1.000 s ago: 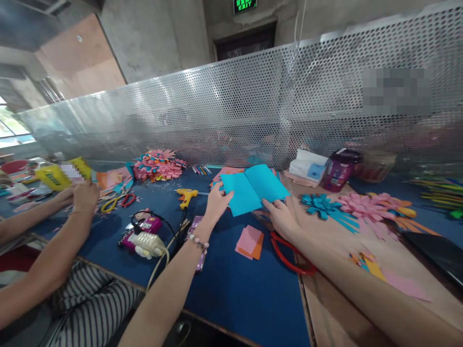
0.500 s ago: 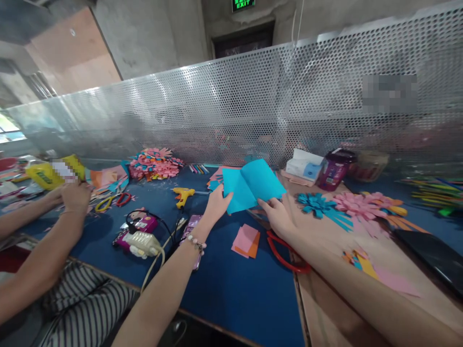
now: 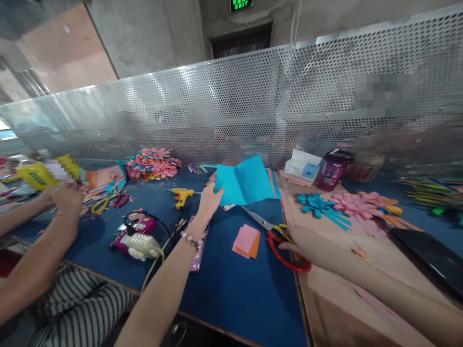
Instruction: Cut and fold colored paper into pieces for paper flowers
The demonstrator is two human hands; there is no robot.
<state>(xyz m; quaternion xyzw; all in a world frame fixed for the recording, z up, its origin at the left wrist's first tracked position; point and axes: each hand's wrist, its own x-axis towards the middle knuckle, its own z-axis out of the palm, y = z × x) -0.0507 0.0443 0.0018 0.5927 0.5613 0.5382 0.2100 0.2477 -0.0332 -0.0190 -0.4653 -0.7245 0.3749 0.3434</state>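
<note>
Your left hand (image 3: 210,196) pinches the blue paper (image 3: 249,182) at its near edge, creased but seemingly uncut. Your right hand (image 3: 302,245) meets the scissors (image 3: 267,225), grip unclear; the flowers (image 3: 352,205) beyond it look finished.

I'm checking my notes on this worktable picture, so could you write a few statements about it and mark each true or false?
1. The left hand holds the blue sheet at its left side. True.
2. The right hand is at the tissue pack. False: it is at the handles of the nearer scissors.
3. The small pink paper lies partly over the orange paper. True.
4. The glue gun is green. False: it is yellow.
5. The beaded bracelet is on the person's left wrist. True.
</note>
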